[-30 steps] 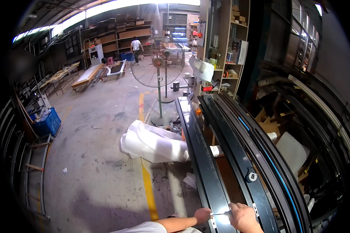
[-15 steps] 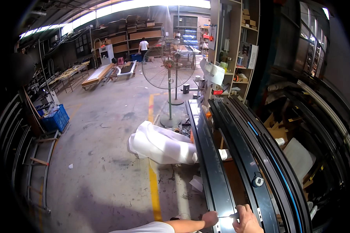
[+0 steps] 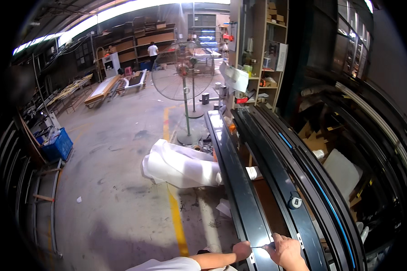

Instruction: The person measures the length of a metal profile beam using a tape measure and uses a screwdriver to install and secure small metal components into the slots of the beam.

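My left hand (image 3: 242, 249) is closed at the left edge of a long dark metal profile (image 3: 245, 203); what its fingers hold is hidden. My right hand (image 3: 287, 251) grips a small dark-handled tool (image 3: 269, 246) over the same profile. From that handle a thin dark shaft runs left toward my left fingers. A small white fitting (image 3: 252, 259) sits on the profile's edge just below my left hand. Another white fitting (image 3: 300, 241) is on the neighbouring dark profile, right of my right hand. A tape measure (image 3: 295, 201) rests farther up on that second profile.
More long profiles (image 3: 323, 194) with a blue strip lie to the right. White wrapping sheet (image 3: 178, 165) lies on the floor left of the profiles. Beyond stand a large fan (image 3: 183, 70) and a shelf unit (image 3: 253, 97). A person (image 3: 153, 50) stands far back; a blue crate (image 3: 58, 144) is left.
The view has shifted slightly, so the background sits farther left. Both hands remain over the profile, and the thin shaft between them now shows more clearly.
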Motion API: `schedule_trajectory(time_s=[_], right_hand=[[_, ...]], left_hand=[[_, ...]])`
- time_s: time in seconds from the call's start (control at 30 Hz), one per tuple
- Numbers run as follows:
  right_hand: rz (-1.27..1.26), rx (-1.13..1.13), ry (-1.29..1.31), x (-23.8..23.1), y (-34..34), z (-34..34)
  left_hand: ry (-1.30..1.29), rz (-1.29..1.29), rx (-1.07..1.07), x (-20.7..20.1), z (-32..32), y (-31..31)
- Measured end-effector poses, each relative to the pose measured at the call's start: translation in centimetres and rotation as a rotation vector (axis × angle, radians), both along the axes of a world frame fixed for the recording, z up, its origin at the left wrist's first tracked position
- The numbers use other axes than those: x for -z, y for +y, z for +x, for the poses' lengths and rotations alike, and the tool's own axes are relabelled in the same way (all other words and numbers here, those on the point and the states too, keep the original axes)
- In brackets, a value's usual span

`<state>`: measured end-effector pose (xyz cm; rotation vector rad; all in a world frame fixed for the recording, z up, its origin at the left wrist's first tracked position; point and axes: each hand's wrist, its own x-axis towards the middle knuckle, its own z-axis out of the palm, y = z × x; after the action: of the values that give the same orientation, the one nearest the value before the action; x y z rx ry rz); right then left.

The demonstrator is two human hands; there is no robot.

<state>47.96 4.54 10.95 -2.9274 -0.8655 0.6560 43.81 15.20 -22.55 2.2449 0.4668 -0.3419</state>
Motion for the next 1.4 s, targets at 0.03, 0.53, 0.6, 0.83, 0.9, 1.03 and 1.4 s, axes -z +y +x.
schedule_trajectory(time_s=[0.03,0.53,0.6,0.83,0.9,1.03,1.4], right_hand=[[0.181,-0.056,-0.111,0.5,-0.6,-0.3],[0.085,0.003,-0.046,-0.5,0.0,-0.3],[0.260,-0.087,-0.108,-0.6,-0.1,-0.3],[0.093,-0.020,-0.055,0.3,-0.3,0.1],[0.414,-0.177,-0.187,0.7,-0.9,0.3],[0.297,-0.124,-0.143,1.6,-0.8,0.2],[0.235,-0.062,-0.110,1.1,-0.2,0.3]], left_hand=[[-0.010,-0.003,0.004,-0.4,0.2,0.0],[-0.077,0.037,0.061,-3.9,-0.5,0.7],[-0.038,0.025,0.023,-3.6,-0.6,0.7],[-0.046,0.040,0.076,-3.5,-0.4,0.9],[0.048,0.017,0.080,-4.1,-0.1,1.0],[-0.041,0.026,0.101,-4.1,-0.3,0.9],[-0.025,0.042,0.076,-4.6,-0.4,1.0]])
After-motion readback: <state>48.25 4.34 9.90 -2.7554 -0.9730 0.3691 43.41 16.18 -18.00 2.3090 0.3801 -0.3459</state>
